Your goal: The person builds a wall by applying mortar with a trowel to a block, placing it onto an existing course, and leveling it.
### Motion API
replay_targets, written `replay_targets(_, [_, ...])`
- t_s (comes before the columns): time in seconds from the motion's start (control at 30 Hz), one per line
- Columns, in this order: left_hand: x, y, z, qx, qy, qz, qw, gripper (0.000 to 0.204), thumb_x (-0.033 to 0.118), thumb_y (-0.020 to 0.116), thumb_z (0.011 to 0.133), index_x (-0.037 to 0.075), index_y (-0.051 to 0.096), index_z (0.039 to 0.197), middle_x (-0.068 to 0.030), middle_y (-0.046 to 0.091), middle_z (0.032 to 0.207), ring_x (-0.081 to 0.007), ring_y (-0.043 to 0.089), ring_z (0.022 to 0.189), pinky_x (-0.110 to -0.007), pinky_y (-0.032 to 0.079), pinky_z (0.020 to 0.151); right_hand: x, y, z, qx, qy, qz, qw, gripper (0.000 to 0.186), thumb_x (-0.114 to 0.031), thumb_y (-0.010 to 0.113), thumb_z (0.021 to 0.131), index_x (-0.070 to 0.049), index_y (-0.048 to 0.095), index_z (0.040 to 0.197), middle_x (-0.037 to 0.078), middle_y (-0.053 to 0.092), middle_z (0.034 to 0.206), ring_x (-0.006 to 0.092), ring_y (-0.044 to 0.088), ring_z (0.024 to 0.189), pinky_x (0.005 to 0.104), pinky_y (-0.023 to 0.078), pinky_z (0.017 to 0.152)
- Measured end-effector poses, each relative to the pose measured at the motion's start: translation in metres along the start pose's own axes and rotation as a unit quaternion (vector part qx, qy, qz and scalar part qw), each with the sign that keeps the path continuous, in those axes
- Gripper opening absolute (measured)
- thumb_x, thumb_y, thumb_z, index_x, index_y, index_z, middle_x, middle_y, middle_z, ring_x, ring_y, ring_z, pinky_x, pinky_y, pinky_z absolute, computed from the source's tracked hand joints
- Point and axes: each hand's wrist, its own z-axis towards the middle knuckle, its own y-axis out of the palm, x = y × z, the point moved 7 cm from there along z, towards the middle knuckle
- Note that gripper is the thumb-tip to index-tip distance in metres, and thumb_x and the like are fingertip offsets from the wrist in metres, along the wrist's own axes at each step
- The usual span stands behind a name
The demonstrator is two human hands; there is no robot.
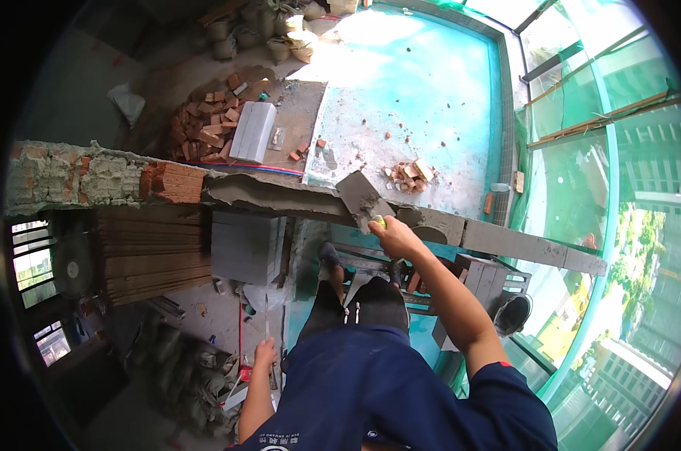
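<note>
My right hand grips the yellow-green handle of a flat steel trowel, whose mortar-smeared blade is over the top of the narrow wall. Grey mortar lies along the wall top, between a red brick on the left and pale blocks on the right. Lower left, my left hand is closed around a long, thin, pale tool, too narrow in this view to name exactly.
I stand on a metal scaffold beside a black bucket and grey blocks. Beyond the wall are brick piles, pale blocks, sacks and a turquoise floor. Green netting hangs at the right.
</note>
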Motion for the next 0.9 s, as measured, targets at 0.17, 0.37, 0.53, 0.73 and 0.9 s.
replay_targets(0.17, [-0.01, -0.013, -0.005, 0.016, -0.004, -0.033, 0.999, 0.025, 0.036, 0.053, 0.092, 0.015, 0.043, 0.083, 0.0006, 0.037, 0.051, -0.0137, 0.033, 0.035, -0.032, 0.027, 0.033, 0.084, -0.064, -0.011, 0.12, 0.096, 0.038, 0.987, 0.054, -0.047, 0.047, 0.091, 0.005, 0.053, 0.103, 0.03, 0.062, 0.094, 0.0415, 0.063, 0.088, 0.0462, 0.049, 0.078])
replay_targets(0.37, [-0.004, -0.003, 0.001, 0.01, 0.007, -0.029, 0.999, 0.025, 0.035, 0.052, 0.093, 0.014, 0.042, 0.082, 0.001, 0.035, 0.05, -0.0134, 0.031, 0.034, -0.031, 0.026, 0.032, 0.167, -0.145, -0.031, 0.297, 0.095, -0.082, 0.947, 0.053, -0.046, 0.049, 0.089, 0.005, 0.053, 0.102, 0.033, 0.061, 0.095, 0.0424, 0.063, 0.084, 0.0452, 0.05, 0.075])
replay_targets(0.53, [-0.01, -0.002, 0.002, 0.001, 0.015, -0.028, 1.0, 0.025, 0.035, 0.051, 0.093, 0.015, 0.042, 0.083, 0.0015, 0.034, 0.051, -0.0128, 0.031, 0.034, -0.03, 0.025, 0.032, 0.154, -0.127, -0.081, 0.157, 0.106, 0.229, 0.955, 0.042, -0.044, 0.05, 0.091, -0.002, 0.052, 0.094, 0.013, 0.057, 0.071, 0.0246, 0.057, 0.052, 0.0349, 0.047, 0.047])
replay_targets(0.73, [0.007, 0.011, -0.003, -0.003, 0.005, -0.024, 1.0, 0.025, 0.036, 0.052, 0.093, 0.014, 0.043, 0.085, 0.0016, 0.034, 0.052, -0.0124, 0.032, 0.035, -0.03, 0.027, 0.033, 0.138, -0.082, -0.085, 0.002, 0.164, 0.362, 0.918, 0.042, -0.046, 0.052, 0.09, -0.005, 0.055, 0.092, 0.003, 0.048, 0.064, 0.0137, 0.048, 0.046, 0.0261, 0.04, 0.041])
replay_targets(0.9, [0.03, 0.008, -0.013, -0.004, 0.062, 0.022, 0.998, 0.027, 0.037, 0.052, 0.092, 0.013, 0.043, 0.083, 0.0012, 0.036, 0.052, -0.0129, 0.034, 0.036, -0.03, 0.028, 0.034, 0.19, -0.111, 0.005, 0.135, 0.168, 0.383, 0.898, 0.038, -0.045, 0.049, 0.09, -0.009, 0.049, 0.08, 0.004, 0.048, 0.06, 0.0164, 0.048, 0.045, 0.0301, 0.038, 0.04])
